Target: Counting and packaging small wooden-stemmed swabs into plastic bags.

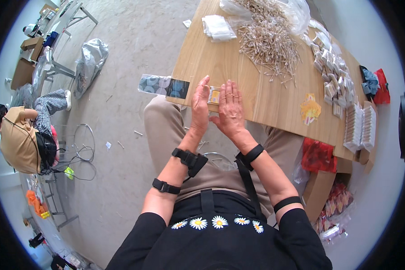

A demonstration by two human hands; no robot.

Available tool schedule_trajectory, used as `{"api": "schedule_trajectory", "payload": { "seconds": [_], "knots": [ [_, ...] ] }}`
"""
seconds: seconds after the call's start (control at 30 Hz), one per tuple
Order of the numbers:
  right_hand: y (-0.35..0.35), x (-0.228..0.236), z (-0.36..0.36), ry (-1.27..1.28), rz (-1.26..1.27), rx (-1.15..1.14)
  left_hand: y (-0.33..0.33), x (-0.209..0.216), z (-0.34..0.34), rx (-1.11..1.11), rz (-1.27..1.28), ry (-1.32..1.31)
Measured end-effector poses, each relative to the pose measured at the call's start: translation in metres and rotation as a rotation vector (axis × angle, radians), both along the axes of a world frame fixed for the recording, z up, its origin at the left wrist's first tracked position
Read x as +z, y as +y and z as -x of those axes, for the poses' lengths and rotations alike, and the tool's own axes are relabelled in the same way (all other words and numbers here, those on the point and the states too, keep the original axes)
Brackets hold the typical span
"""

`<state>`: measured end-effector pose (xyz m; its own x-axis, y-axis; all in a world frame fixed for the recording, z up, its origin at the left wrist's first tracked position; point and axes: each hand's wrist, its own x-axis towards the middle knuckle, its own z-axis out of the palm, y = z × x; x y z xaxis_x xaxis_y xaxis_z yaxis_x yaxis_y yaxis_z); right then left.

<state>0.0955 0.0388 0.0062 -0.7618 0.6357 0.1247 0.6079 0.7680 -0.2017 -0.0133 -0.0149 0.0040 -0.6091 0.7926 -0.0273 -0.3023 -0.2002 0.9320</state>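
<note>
A small bundle of cotton swabs with a yellow card (215, 96) lies at the near edge of the wooden table (261, 101). My left hand (200, 107) stands on edge along its left side, fingers straight and together. On the right, my right hand (231, 107) rests palm down with outstretched fingers beside the bundle, partly covering it. Neither hand's fingers wrap around it. Left of my left hand, a dark patterned sheet (164, 86) hangs over the table edge. Loose yellow cards (309, 109) are spread to the right.
A heap of loose cotton swabs (267, 47) spills from a clear bag at the far side, beside a stack of clear pouches (218, 28). Filled packs (335, 78) line the right edge, near upright rows of packs (360, 126). A person (24, 135) sits at far left.
</note>
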Motion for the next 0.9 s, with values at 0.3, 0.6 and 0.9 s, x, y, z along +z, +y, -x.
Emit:
{"api": "schedule_trajectory", "payload": {
  "seconds": [0.3,0.6,0.9],
  "knots": [
    [-0.004,-0.006,0.003,0.019,-0.040,-0.032,0.002,0.003,-0.003,-0.001,-0.028,-0.055],
    [-0.004,-0.003,0.002,0.043,-0.004,-0.028,0.007,0.004,0.004,-0.009,-0.037,-0.023],
    [-0.004,-0.010,0.005,0.028,-0.094,-0.051,0.014,0.004,-0.003,-0.012,-0.017,0.023]
  ]
}}
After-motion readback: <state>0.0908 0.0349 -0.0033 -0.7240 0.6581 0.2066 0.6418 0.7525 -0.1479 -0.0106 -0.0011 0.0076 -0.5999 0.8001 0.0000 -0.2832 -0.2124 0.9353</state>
